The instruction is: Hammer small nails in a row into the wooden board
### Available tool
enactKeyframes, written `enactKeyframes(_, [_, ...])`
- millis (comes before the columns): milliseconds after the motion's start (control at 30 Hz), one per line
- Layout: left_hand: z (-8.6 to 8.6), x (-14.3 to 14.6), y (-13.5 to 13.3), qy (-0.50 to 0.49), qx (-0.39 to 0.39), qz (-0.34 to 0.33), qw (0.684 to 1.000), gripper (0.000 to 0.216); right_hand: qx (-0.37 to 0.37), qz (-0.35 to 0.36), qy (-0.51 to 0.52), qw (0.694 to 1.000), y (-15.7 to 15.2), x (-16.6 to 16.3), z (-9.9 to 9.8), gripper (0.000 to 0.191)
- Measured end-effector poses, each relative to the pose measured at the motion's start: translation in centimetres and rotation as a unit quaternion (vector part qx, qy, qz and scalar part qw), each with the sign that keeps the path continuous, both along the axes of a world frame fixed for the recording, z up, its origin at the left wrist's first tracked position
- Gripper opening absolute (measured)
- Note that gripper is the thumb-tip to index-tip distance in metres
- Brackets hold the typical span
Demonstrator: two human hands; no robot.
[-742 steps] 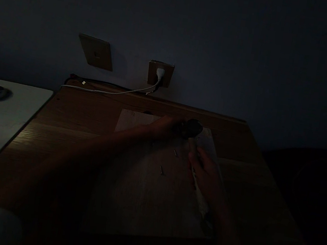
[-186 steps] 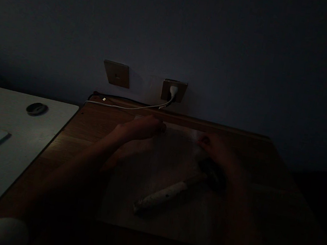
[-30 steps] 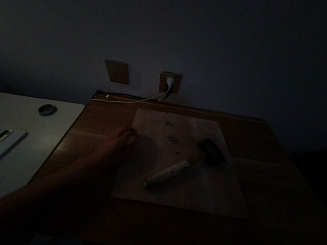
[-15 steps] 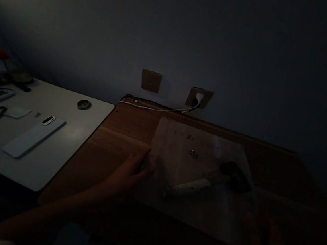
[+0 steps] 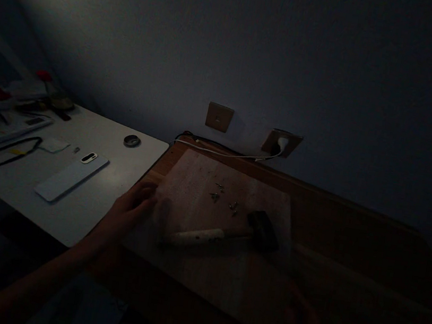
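Pale wood lay against the fingers of the left hand (image 5: 131, 208), which were slightly curled and a little apart at the left edge of the board (image 5: 258, 288); whether they gripped it could not be told. The right hand (image 5: 308, 321) was a dim blur by the board's right side, its fingers too dark to judge. Since half a second earlier the board had slid left over the wooden tabletop (image 5: 352, 245), closer to the white tabletop (image 5: 130, 167), and the hammer (image 5: 198, 235) had ridden along. The metal bits (image 5: 215, 196), in two clumps then, lay in three small groups. That suggested the hands were busy with the board itself, the hammer lying unheld.

It rested on the board, just nearer the person than the bits. Its handle pointed left, towards the left hand, and its dark head right; the long axis ran nearly side to side, the head end slightly farther off. Past the left hand, a phone (image 5: 64, 183) lay on the white tabletop; behind the board, a plug (image 5: 283, 144) sat in the wall.
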State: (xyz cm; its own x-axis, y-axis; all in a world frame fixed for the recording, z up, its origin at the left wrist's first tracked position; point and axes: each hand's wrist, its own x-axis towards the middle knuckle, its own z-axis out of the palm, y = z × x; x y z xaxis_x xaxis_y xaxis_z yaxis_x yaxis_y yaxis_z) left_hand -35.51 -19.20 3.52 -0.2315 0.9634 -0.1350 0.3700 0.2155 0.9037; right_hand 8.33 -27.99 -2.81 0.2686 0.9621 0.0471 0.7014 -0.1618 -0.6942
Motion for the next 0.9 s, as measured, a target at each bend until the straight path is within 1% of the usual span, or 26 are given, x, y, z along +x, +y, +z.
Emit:
enactKeyframes(100, [0.2, -2.9, 0.4, 0.028, -0.016, 0.063, 0.997, 0.059, 0.007, 0.08, 0.049, 0.996, 1.5, -2.4, -0.6, 0.054])
enactKeyframes(133, [0.3, -3.8, 0.6, 0.041, -0.02, 0.083, 0.995, 0.06, 0.013, 0.097, 0.06, 0.993, 2.0, -3.2, -0.8, 0.053])
enactKeyframes(200, [0.7, -5.3, 1.0, 0.068, -0.031, 0.114, 0.991, 0.059, 0.002, 0.135, 0.08, 0.988, 2.8, -5.0, -1.0, 0.051])
enactKeyframes(267, [1.1, -6.6, 1.2, 0.095, -0.043, 0.128, 0.986, 0.059, 0.003, 0.162, 0.095, 0.982, 3.4, -6.6, -0.7, 0.05])
enactKeyframes(400, [1.7, -8.5, 1.4, 0.166, -0.057, 0.116, 0.978, 0.062, -0.005, 0.209, 0.122, 0.97, 4.5, -8.7, 0.9, 0.047])
enactKeyframes(467, [1.8, -9.0, 1.5, 0.189, -0.051, 0.113, 0.974, 0.063, 0.023, 0.207, 0.096, 0.973, 4.9, -9.2, 1.6, 0.045])
enactKeyframes(567, [1.9, -9.2, 1.7, 0.194, -0.045, 0.101, 0.975, 0.06, 0.073, 0.205, 0.003, 0.976, 5.2, -9.8, 2.0, 0.044])
enactKeyframes(667, [1.9, -9.2, 1.9, 0.187, -0.05, 0.088, 0.977, 0.059, 0.104, 0.228, -0.084, 0.964, 5.0, -10.2, 1.6, 0.043])
enactKeyframes(733, [1.8, -9.4, 1.9, 0.173, -0.048, 0.078, 0.981, 0.061, 0.136, 0.233, -0.122, 0.955, 4.8, -10.2, 1.2, 0.043])
enactKeyframes(833, [1.5, -9.1, 1.6, 0.167, -0.053, 0.055, 0.983, 0.065, 0.164, 0.219, -0.15, 0.95, 4.8, -9.5, 0.9, 0.045])
enactKeyframes(900, [1.5, -8.2, 1.3, 0.183, -0.045, 0.026, 0.982, 0.063, 0.162, 0.195, -0.159, 0.954, 4.8, -8.4, 0.8, 0.048])
